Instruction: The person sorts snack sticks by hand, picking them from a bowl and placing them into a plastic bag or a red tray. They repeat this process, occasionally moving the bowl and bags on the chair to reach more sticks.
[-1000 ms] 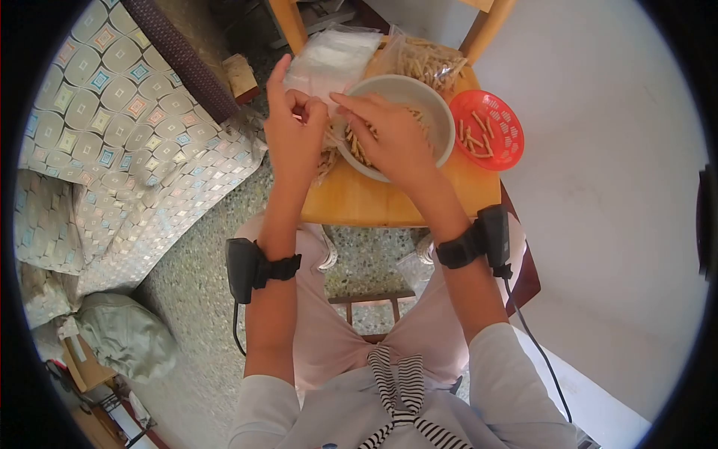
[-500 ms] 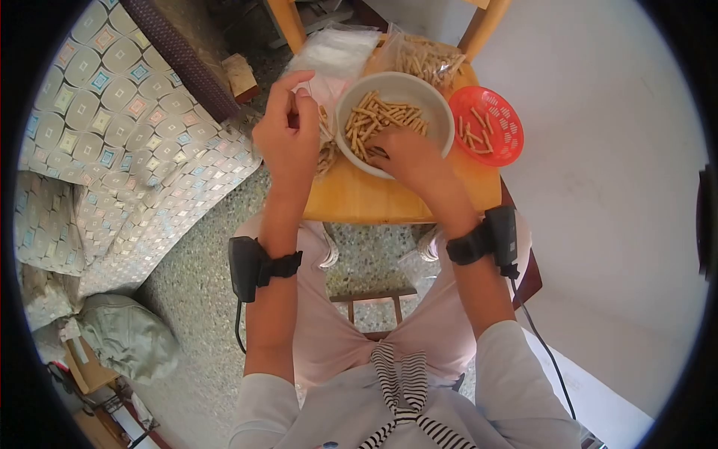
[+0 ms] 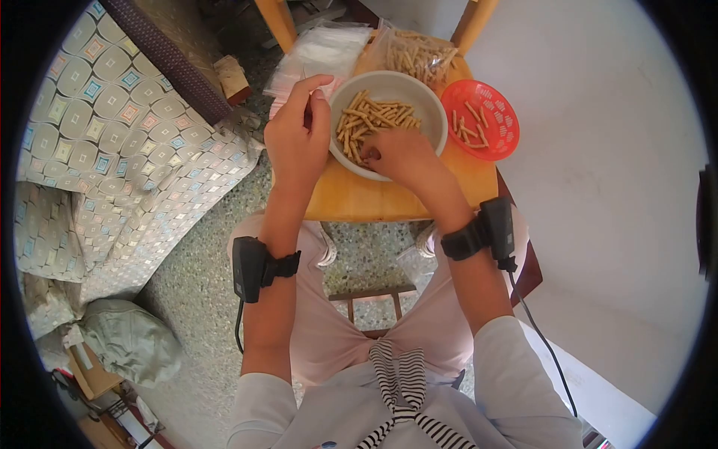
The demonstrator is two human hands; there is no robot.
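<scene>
A pale round bowl on the wooden chair seat holds a heap of short tan sticks. My right hand reaches into the near side of the bowl, its fingers curled down among the sticks and partly hidden by the palm. At the bowl's left rim, my left hand is raised with index finger and thumb bent toward each other. A thin clear plastic edge shows at its fingertips, while most of that bag is hidden behind the hand.
A red perforated basket with several sticks stands right of the bowl. Behind lie a filled clear bag and flat plastic bags. The chair seat's front edge faces my knees. Patterned fabric hangs at left.
My left hand has shifted right toward the bowl, now covering the bagged sticks that showed beside it. The right hand stays in the bowl, its fingers curled slightly differently.
</scene>
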